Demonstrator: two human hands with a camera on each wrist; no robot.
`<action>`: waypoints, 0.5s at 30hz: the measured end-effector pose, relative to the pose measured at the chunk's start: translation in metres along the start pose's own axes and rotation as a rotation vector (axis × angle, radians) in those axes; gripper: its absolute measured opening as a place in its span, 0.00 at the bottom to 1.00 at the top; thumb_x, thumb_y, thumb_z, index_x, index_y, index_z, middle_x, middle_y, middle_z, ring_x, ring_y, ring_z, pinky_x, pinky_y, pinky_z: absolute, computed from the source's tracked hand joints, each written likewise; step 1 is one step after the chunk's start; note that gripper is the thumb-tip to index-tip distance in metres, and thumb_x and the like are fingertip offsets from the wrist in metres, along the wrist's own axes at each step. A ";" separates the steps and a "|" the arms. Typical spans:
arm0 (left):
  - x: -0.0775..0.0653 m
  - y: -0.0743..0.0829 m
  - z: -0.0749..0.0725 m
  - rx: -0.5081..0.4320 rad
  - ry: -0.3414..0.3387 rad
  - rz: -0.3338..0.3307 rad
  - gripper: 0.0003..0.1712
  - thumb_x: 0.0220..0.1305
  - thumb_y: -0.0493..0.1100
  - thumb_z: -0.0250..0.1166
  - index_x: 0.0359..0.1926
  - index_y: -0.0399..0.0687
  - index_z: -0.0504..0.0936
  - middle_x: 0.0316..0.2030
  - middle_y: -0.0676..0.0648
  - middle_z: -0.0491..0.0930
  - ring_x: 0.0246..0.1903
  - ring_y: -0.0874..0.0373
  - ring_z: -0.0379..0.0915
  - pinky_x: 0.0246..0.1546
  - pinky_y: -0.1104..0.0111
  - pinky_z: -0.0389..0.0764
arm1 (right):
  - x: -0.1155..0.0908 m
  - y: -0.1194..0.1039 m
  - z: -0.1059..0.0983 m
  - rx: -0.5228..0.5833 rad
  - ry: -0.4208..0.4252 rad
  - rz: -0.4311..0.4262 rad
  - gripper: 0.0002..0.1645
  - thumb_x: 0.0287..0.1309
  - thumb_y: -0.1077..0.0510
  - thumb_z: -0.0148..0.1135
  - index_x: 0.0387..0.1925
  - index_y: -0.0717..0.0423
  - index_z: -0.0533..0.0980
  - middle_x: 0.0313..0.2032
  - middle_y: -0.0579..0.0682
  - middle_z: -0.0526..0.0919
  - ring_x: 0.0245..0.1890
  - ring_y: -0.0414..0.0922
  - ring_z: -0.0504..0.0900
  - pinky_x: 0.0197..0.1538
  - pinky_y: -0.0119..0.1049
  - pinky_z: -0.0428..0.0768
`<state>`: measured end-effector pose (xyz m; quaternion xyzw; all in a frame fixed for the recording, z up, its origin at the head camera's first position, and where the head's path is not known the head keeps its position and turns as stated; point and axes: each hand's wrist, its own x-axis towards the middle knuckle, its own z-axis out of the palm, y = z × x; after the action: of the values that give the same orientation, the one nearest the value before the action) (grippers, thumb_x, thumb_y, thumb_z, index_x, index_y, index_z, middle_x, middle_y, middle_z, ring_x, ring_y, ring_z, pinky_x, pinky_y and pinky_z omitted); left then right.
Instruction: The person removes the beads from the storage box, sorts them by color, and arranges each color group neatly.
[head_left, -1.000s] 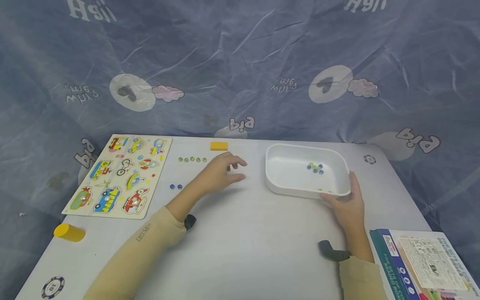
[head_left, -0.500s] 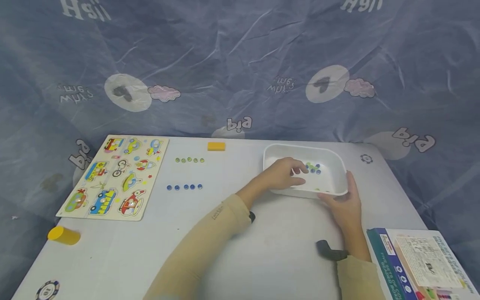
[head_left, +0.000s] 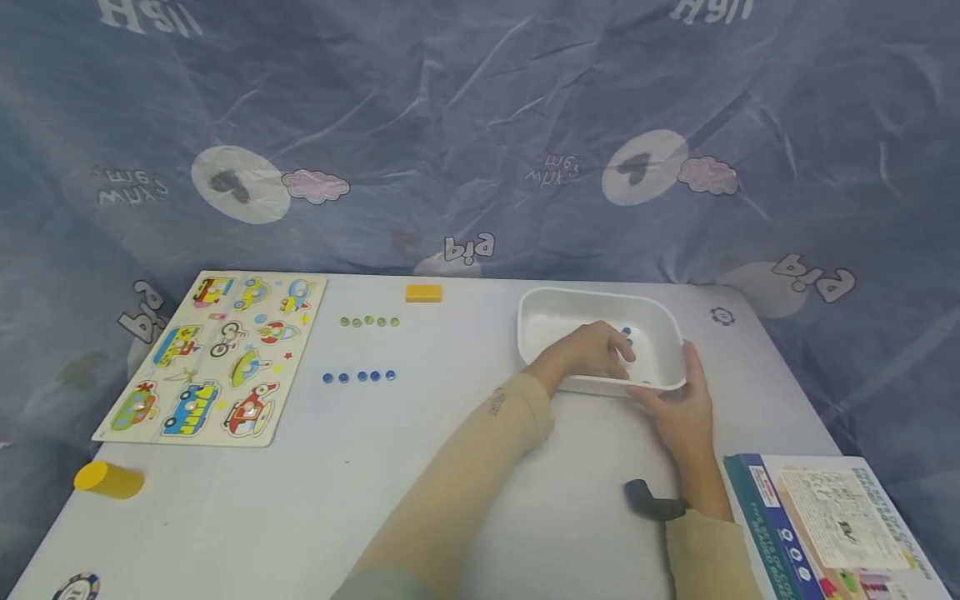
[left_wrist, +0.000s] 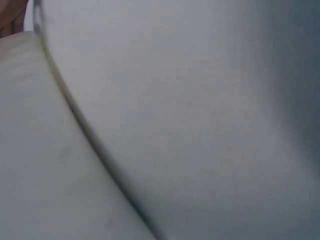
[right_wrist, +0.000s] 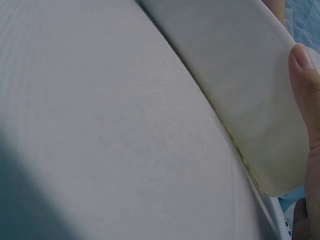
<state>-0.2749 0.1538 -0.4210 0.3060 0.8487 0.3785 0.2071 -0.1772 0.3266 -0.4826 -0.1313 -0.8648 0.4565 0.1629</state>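
Note:
A white tray [head_left: 540, 310] stands at the right of the table in the head view. My right hand [head_left: 684, 417] grips its near right corner; the right wrist view has the thumb [right_wrist: 305, 85] against the tray's outer wall [right_wrist: 240, 90]. My left hand [head_left: 592, 348] reaches over the near rim into the tray, its fingers bent down close to small blue beads [head_left: 627, 332]. Whether it pinches one is hidden. To the left lie a row of green beads [head_left: 369, 321] and, nearer me, a row of blue beads [head_left: 362, 377]. In the left wrist view the fingers barely show.
A wooden vehicle puzzle board [head_left: 213, 358] lies at the left, with a yellow cylinder [head_left: 109, 481] nearer me. By the back edge is a yellow block [head_left: 423, 293]. A boxed set [head_left: 840, 525] occupies the near right. A patterned blue sheet [head_left: 480, 142] hangs behind.
My left hand has moved right, from beside the bead rows into the tray, and its fingers have lowered toward the beads. The right hand keeps hold of the tray. The head view has shifted slightly.

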 end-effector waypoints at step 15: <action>0.013 -0.002 0.012 0.050 -0.149 -0.014 0.14 0.57 0.40 0.64 0.44 0.59 0.85 0.48 0.59 0.83 0.55 0.63 0.74 0.57 0.71 0.73 | -0.001 -0.002 0.000 -0.017 -0.004 -0.006 0.68 0.36 0.42 0.77 0.71 0.25 0.42 0.73 0.36 0.46 0.75 0.44 0.46 0.74 0.51 0.47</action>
<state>-0.2788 0.1674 -0.4318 0.3325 0.8423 0.3318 0.2644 -0.1760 0.3250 -0.4810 -0.1292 -0.8693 0.4489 0.1613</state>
